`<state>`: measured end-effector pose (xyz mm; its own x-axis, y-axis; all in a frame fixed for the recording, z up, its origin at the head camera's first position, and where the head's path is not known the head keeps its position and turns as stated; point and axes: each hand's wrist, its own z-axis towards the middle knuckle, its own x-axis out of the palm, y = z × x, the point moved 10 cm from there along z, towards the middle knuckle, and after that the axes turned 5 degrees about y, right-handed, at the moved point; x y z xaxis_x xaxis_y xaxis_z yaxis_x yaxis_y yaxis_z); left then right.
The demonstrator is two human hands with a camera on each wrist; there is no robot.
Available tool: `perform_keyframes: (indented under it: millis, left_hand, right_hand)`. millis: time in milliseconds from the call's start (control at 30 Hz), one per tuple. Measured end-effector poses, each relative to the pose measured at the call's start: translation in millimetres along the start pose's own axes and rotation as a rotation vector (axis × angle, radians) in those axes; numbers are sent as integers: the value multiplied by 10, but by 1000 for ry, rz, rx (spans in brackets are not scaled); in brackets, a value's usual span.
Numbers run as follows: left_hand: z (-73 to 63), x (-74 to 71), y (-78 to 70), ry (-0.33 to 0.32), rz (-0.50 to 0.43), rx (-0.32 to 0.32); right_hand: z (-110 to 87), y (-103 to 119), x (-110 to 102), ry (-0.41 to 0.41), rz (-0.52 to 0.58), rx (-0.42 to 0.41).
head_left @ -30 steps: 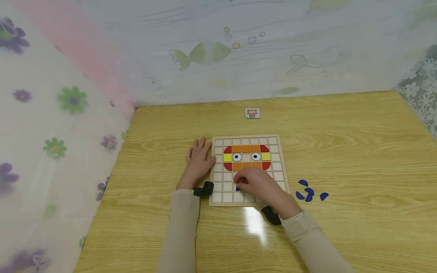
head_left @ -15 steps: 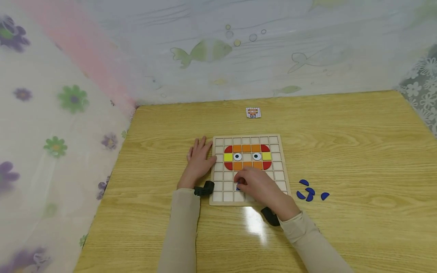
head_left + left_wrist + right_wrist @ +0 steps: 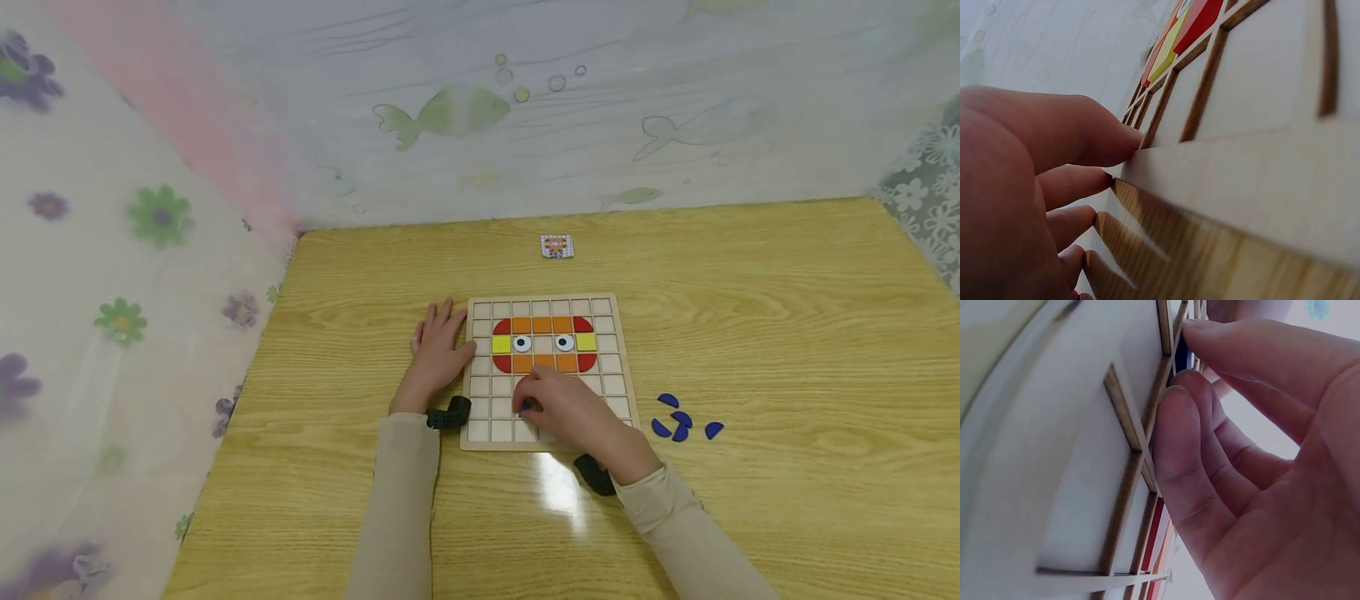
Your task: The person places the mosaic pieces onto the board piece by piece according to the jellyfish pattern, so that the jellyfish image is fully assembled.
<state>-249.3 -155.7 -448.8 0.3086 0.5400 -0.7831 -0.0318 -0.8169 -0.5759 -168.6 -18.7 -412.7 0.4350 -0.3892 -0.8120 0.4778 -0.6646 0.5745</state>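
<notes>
A square wooden grid board [image 3: 478,432] lies on the table. Red, orange and yellow tiles [image 3: 501,344] and two eye discs [image 3: 564,342] fill part of its upper half. Over the lower cells, my right hand [image 3: 573,412] pinches a blue piece [image 3: 525,407], largely hidden by the fingers. Its thumb touches that blue piece [image 3: 1182,353] in the right wrist view, while the fingertips rest against the grid. A red piece [image 3: 522,384] shows just above these fingers. My left hand [image 3: 437,354] lies spread on the table, thumb against the board's left edge.
Several blue half-round pieces [image 3: 681,420] lie on the table right of the board. A small card with a printed grid picture [image 3: 557,246] lies behind it. Patterned sheets [image 3: 465,150] rise at the table's back and left edges.
The right hand's fingers have shifted slightly over the same cell, and less of the blue piece shows now. The left hand stays in place.
</notes>
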Motion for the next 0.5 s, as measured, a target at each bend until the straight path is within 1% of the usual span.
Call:
perform_keyframes:
  millis: [333, 500]
  left_hand:
    - [-3, -2, 5, -1, -2, 1]
    - [2, -2, 6, -3, -8, 4]
  right_hand:
    - [-14, 12, 5, 4, 12, -13]
    - [-19, -63, -73, -10, 87, 10]
